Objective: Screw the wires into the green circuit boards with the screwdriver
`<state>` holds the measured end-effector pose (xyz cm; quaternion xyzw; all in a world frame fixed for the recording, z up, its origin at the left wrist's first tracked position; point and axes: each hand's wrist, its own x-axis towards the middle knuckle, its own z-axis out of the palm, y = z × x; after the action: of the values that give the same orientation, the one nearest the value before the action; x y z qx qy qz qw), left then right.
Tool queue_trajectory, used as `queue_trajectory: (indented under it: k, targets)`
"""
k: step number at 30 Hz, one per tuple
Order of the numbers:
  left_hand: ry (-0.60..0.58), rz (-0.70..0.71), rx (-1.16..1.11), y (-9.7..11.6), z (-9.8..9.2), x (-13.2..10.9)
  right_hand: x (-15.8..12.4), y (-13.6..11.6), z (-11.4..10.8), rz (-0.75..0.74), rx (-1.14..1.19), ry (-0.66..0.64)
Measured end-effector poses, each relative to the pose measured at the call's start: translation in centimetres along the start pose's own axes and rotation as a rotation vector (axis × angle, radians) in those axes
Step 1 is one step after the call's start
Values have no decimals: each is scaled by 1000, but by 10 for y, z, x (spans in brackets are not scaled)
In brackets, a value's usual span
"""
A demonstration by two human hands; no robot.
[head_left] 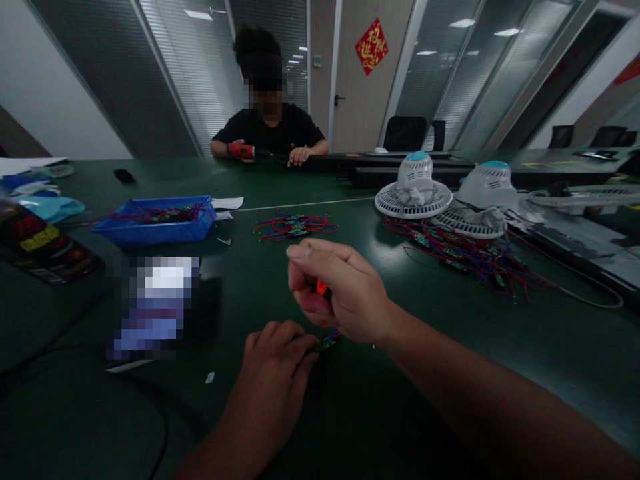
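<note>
My left hand (277, 363) rests low over the table with its fingers closed at the edge of a small green circuit board (327, 344). Red and blue wires come off that board. Above it, my right hand (343, 283) is wrapped round an orange-and-black tool (323, 288); only a bit of it shows between the fingers, and its tip is hidden. Farther forward lies a small pile of wired circuit boards (297, 225). To the right, a larger heap of similar wired boards (465, 257) spreads beneath two white fans.
A blue bin (155, 230) holds more wired boards. A blurred-out screen (157, 307) and a dark bottle (45, 243) stand left. White fans (415, 190) and long black bars (400, 177) lie at right. Across the table (240, 267), a person holds a red power tool (243, 151).
</note>
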<state>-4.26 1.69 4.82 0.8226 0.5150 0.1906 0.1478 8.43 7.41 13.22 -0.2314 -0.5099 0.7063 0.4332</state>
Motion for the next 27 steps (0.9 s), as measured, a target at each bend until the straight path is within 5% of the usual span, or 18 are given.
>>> queue_trajectory:
  k: [3, 7, 12, 16, 27]
  targets:
    - [32, 25, 21, -4, 2, -1, -1, -1, -2, 15, -1, -172]
    - [53, 28, 8, -5, 3, -2, -2, -1, -4, -62, -208, -151]
    - [78, -7, 1, -3, 4, -1, -8, -17, -4, -352, -1113, 6]
    - [34, -34, -25, -5, 3, -1, -15, -34, -2, -254, -1584, 129]
    - [52, 20, -77, -6, 1, -2, -31, -42, 4, -239, -1706, 41]
